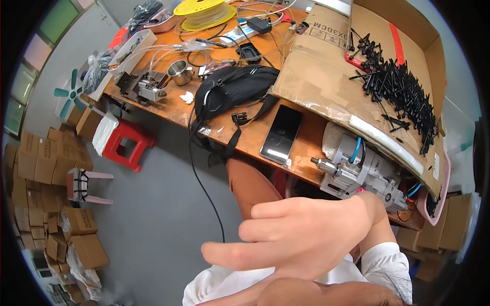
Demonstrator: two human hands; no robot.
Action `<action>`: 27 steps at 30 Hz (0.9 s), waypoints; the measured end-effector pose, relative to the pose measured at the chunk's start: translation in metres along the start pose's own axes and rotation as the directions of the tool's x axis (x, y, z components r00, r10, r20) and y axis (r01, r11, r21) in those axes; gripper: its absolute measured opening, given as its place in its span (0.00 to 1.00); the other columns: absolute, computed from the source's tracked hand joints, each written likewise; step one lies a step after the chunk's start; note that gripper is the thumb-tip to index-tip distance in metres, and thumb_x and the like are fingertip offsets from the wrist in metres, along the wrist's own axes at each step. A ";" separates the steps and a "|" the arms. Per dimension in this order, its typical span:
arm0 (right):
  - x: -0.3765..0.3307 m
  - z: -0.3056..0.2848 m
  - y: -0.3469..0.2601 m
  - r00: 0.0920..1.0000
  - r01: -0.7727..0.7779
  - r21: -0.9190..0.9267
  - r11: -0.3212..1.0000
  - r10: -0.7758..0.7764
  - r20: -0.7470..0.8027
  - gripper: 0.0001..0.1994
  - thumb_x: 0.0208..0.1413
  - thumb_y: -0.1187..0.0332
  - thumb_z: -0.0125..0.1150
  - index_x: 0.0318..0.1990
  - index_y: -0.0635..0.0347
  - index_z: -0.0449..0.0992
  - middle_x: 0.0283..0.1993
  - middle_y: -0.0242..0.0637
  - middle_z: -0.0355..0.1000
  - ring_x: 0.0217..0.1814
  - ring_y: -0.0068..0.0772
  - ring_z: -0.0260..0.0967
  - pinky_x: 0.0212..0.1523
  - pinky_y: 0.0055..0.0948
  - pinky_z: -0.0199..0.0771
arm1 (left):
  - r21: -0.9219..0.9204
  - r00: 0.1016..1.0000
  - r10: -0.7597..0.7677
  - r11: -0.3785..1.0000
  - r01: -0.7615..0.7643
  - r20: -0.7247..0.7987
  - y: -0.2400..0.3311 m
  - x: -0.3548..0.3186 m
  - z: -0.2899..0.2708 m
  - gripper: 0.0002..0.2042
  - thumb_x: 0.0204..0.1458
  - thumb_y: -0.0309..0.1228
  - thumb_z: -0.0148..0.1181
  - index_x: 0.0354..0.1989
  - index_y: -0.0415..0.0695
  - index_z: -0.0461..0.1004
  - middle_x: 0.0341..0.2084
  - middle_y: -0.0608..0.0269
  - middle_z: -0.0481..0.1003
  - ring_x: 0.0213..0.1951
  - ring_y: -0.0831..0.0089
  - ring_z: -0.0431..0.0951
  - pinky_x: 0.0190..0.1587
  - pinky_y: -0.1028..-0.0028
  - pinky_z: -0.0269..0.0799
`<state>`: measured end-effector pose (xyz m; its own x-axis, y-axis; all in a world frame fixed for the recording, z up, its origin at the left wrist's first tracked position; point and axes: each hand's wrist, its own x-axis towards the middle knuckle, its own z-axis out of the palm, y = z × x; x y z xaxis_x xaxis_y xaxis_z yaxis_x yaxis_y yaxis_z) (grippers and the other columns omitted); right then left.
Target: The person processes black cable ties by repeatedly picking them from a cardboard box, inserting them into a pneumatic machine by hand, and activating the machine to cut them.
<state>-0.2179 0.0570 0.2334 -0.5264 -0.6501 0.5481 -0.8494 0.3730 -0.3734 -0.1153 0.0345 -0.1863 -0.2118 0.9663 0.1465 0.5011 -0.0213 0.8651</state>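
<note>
Very close to the camera, my right hand point(311, 232) reaches across from the right, its back up. Its fingers point left, bent but apart, and nothing shows in them; the thumb is hidden. Beyond its wrist lies a metal fixture point(352, 173) with a cylinder and blue and black air tubes, at the table's near edge. Bare skin, apparently of my left arm or hand point(316, 293), crosses the lower edge beneath the right hand; its fingers cannot be made out. On the table beyond are a dark phone point(282, 133) and a black bag point(232, 89) with straps.
A tilted cardboard box point(319, 66) holds many black slender parts point(398, 84). Farther off on the wooden table point(171, 109) stand a metal cup point(180, 72), a yellow spool point(204, 14) and a power strip point(240, 35). A red stool point(127, 145) and stacked cartons point(46, 158) stand at left.
</note>
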 end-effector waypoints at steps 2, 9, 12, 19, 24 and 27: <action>-0.005 -0.013 -0.006 0.997 -0.014 -0.012 1.000 0.014 0.071 0.20 0.50 0.65 0.57 0.50 0.64 0.73 0.29 0.28 0.68 0.24 0.26 0.56 0.31 0.21 0.60 | 0.001 1.000 -0.008 1.000 0.008 -0.006 -0.002 0.000 0.003 0.15 0.49 0.24 0.55 0.47 0.37 0.73 0.37 0.49 0.73 0.40 0.53 0.73 0.44 0.62 0.71; -0.062 -0.002 -0.043 0.737 0.083 0.707 0.702 0.434 -0.518 0.09 0.41 0.75 0.61 0.32 0.69 0.77 0.38 0.45 0.73 0.37 0.34 0.70 0.30 0.26 0.67 | 0.001 0.999 0.023 1.000 -0.023 -0.044 -0.008 0.005 0.018 0.14 0.49 0.24 0.55 0.45 0.37 0.74 0.37 0.48 0.74 0.40 0.52 0.74 0.44 0.62 0.71; -0.066 -0.016 -0.045 0.769 0.270 0.716 0.644 0.303 -0.563 0.04 0.42 0.79 0.60 0.29 0.70 0.75 0.36 0.49 0.73 0.35 0.41 0.71 0.30 0.31 0.71 | 0.008 0.998 -0.034 0.999 0.035 -0.052 -0.007 0.006 0.016 0.12 0.50 0.25 0.56 0.43 0.37 0.75 0.38 0.48 0.75 0.42 0.52 0.74 0.46 0.62 0.71; -0.122 -0.061 -0.097 0.623 0.614 0.455 0.644 -0.043 -0.781 0.04 0.44 0.86 0.56 0.23 0.71 0.73 0.30 0.52 0.72 0.30 0.47 0.72 0.29 0.37 0.75 | -0.001 0.993 -0.052 0.999 0.052 0.110 0.037 0.016 -0.014 0.11 0.53 0.26 0.55 0.43 0.38 0.75 0.37 0.47 0.74 0.43 0.49 0.73 0.45 0.60 0.71; -0.164 -0.065 -0.134 0.582 0.617 0.253 0.745 -0.216 -0.784 0.04 0.44 0.85 0.54 0.22 0.70 0.74 0.28 0.48 0.72 0.28 0.43 0.71 0.27 0.34 0.72 | -0.034 0.930 0.069 0.998 -0.061 0.361 0.114 0.033 -0.068 0.13 0.55 0.26 0.55 0.48 0.41 0.74 0.33 0.52 0.73 0.39 0.54 0.73 0.41 0.63 0.71; -0.199 -0.061 -0.150 0.667 0.519 0.191 0.833 -0.255 -0.700 0.05 0.44 0.85 0.53 0.21 0.69 0.74 0.27 0.46 0.72 0.27 0.41 0.70 0.26 0.33 0.70 | -0.293 0.846 0.265 0.946 -0.136 0.463 0.187 0.068 -0.130 0.16 0.53 0.25 0.58 0.51 0.44 0.74 0.29 0.58 0.73 0.33 0.64 0.73 0.38 0.71 0.70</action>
<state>0.0122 0.1710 0.2261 -0.1613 -0.0651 0.9848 -0.9736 -0.1528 -0.1695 -0.1452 0.0626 0.0480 0.3425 0.9304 0.1307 0.2569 -0.2265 0.9395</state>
